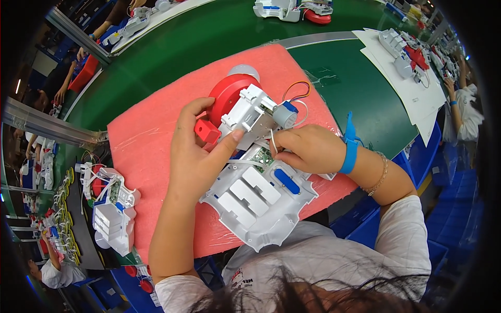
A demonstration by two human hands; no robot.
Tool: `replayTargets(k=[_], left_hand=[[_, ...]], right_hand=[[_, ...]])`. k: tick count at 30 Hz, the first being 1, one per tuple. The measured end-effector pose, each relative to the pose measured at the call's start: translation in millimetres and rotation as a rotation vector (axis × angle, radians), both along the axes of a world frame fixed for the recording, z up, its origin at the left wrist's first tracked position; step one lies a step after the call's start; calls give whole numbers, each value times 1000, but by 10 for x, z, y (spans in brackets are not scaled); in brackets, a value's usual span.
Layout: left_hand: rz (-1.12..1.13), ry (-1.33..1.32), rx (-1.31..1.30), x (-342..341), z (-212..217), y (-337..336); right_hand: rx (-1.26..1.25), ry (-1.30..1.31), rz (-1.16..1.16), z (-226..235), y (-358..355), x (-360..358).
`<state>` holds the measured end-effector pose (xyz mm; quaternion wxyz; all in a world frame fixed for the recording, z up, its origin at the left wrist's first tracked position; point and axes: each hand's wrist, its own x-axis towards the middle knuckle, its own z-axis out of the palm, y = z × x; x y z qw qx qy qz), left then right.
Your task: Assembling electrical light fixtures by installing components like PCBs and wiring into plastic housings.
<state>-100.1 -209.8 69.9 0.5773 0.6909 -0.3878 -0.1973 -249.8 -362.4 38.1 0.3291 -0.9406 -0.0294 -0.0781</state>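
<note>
A white plastic housing (261, 195) lies on a pink foam mat (146, 141), just in front of you on the green worktop (172, 57). A red round part (227, 94) and a white bracket (248, 112) sit at its far end, with a small grey motor (284, 115) and thin coloured wires (297, 88) beside them.

Your left hand (195, 151) is closed around the bracket's near side, thumb pressed to its lower edge, fingers by a small red block (207, 130). Your right hand (308, 148), wearing a blue wrist strap (349, 146), is curled shut, pinching a white wire at the green circuit board (263, 156).

The work looks partly done: the red part, bracket and board seem seated, but the wires hang loose and the housing lies uncovered.

A similar white unit (112, 211) rests to your left, off the mat. Others lie on white sheets (412, 91) to the far right, where other people's arms show.
</note>
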Motion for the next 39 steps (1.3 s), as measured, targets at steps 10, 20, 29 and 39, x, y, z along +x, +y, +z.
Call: replayTargets(k=[10,20,29,39], left_hand=[[-23,-52,6,22,-35,27],[-23,-126,7,11,-59,53],[-107,-347,-25,1,-84,104],[-79,-275,-10,-17,-64,102]], right_hand=[[-238,-188,77,-97,-40,-62],[-241,-83,141,18,-70,-115],[-637,-82,174,156,36,-127],[-530,-173,215,71,-12,-118]])
